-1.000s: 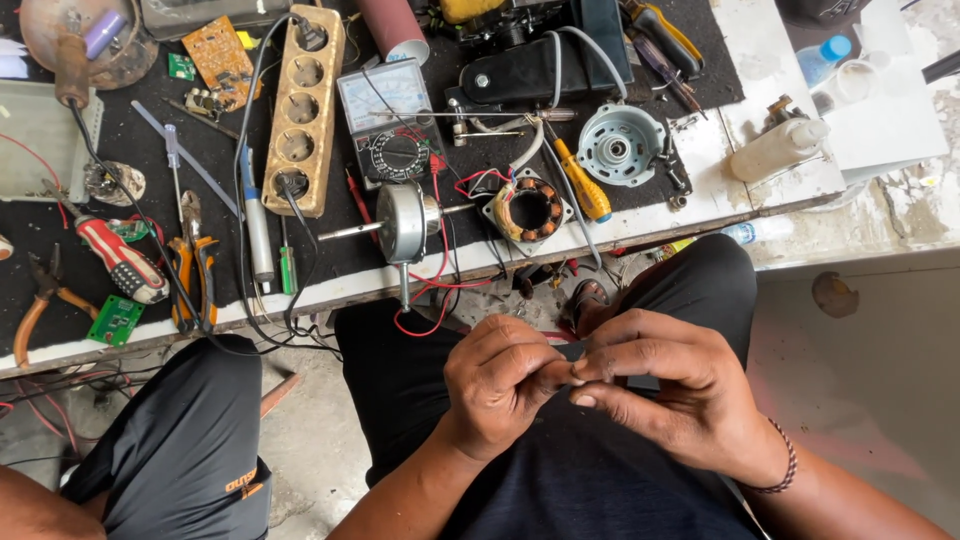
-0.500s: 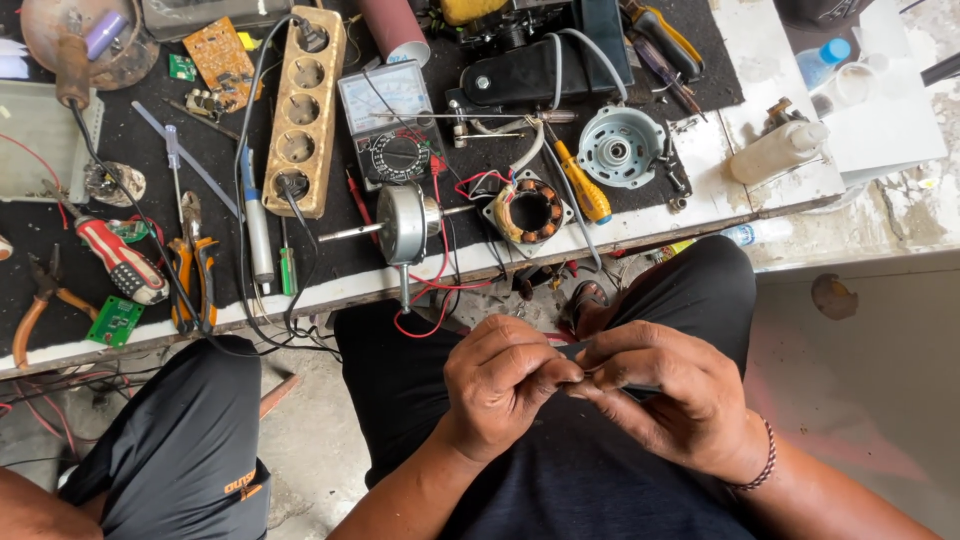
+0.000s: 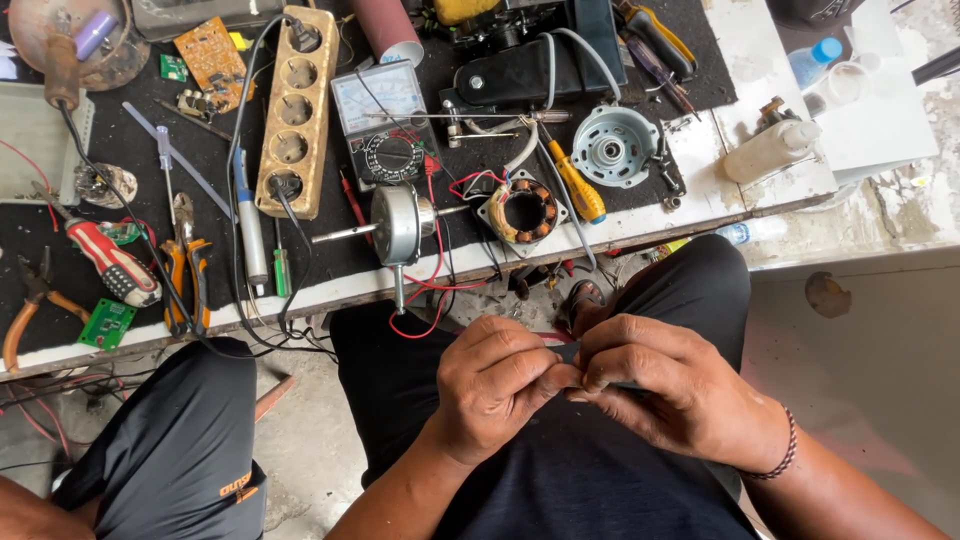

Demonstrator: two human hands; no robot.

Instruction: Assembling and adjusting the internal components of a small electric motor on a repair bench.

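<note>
Bare forearms, beaded bracelet point(image 3: 783, 452) on right wrist, black trousers point(image 3: 560, 470).

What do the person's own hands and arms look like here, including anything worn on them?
Both forearms are bare, with no sleeves and no gloves in view. The left hand wears nothing: no ring, watch or band. The right hand has a thin dark beaded bracelet around its wrist. The fingers carry no rings or tape.

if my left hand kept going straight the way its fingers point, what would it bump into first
The left hand points toward the right hand; their fingertips already touch around a small dark part, so it would press into that hand's fingers at once.
</note>
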